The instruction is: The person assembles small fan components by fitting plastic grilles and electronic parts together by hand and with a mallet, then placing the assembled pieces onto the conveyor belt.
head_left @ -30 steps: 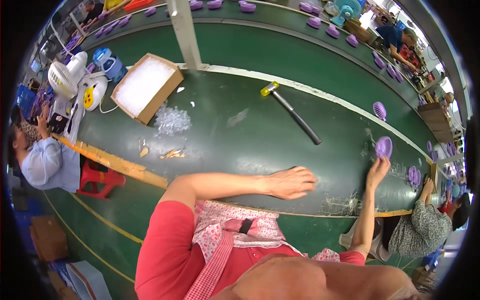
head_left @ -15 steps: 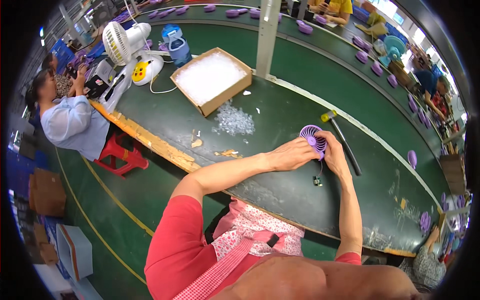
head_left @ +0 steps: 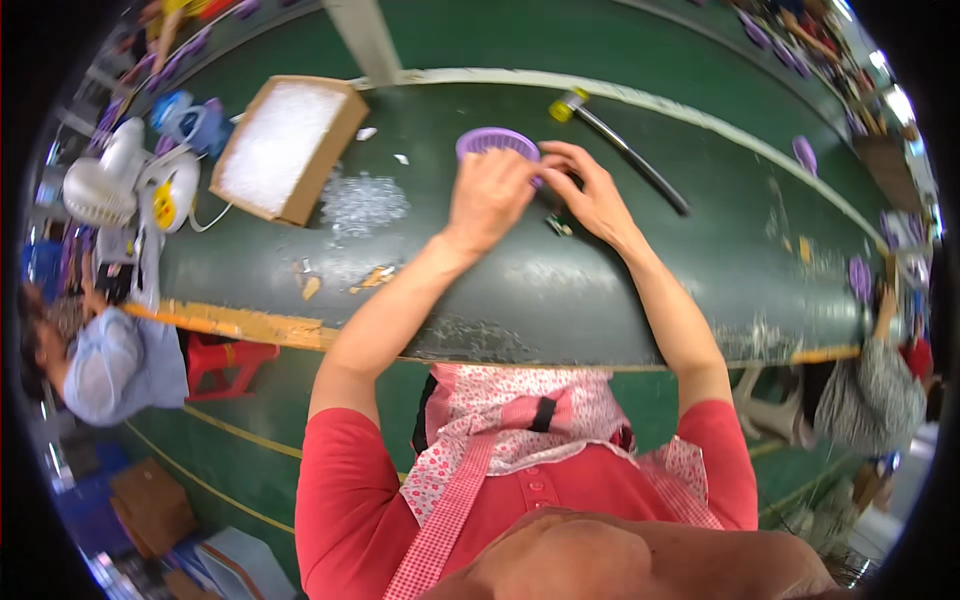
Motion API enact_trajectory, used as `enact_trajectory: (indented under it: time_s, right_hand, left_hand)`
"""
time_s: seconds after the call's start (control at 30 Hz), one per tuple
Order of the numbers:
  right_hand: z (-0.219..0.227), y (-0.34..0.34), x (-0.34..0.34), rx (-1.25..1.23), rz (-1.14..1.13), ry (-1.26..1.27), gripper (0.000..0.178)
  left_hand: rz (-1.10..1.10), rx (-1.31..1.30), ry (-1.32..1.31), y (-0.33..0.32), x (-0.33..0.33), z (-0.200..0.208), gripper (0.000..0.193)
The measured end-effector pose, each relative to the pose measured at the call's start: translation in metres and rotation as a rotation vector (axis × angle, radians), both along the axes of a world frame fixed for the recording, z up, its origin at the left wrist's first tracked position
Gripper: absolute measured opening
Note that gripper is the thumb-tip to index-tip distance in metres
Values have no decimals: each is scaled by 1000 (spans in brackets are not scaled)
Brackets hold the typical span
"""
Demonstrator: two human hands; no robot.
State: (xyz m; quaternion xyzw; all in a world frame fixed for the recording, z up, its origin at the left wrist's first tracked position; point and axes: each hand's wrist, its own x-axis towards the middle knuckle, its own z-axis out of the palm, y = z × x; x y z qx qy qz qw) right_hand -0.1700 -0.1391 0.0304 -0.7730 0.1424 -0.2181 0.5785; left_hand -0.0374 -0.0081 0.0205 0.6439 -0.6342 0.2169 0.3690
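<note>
Fisheye view down onto the green workbench (head_left: 580, 300)
Head-worn, it looks down from above the workbench's near side, fairly close, taking in the floor (head_left: 235, 460) below that side too.

Upper centre, our left fingers (head_left: 497, 172) hide the lower part of the fan (head_left: 497, 139); we find the board (head_left: 560, 226) blurred. Upper left, the frame cuts off the post (head_left: 366, 40).

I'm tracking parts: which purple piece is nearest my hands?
The round purple piece between cardboard box and hammer, partly behind your left hand; others lie farther away.
</note>
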Motion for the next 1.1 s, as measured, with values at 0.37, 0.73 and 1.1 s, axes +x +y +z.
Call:
enact_trajectory:
  time_s: [0.37, 0.73, 1.1]
  right_hand:
    - [-1, 13, -17, -166, -89, 116, 25]
    - [4, 30, -16, -554, -172, -163, 10]
    - [30, 6, -27, 162, 4, 23, 24]
  left_hand:
    - [92, 45, -20, -1, -7, 1, 20]
    - [80, 3, 72, 5, -5, 5, 18]
    - [-85, -95, 491, 1, -13, 4, 15]
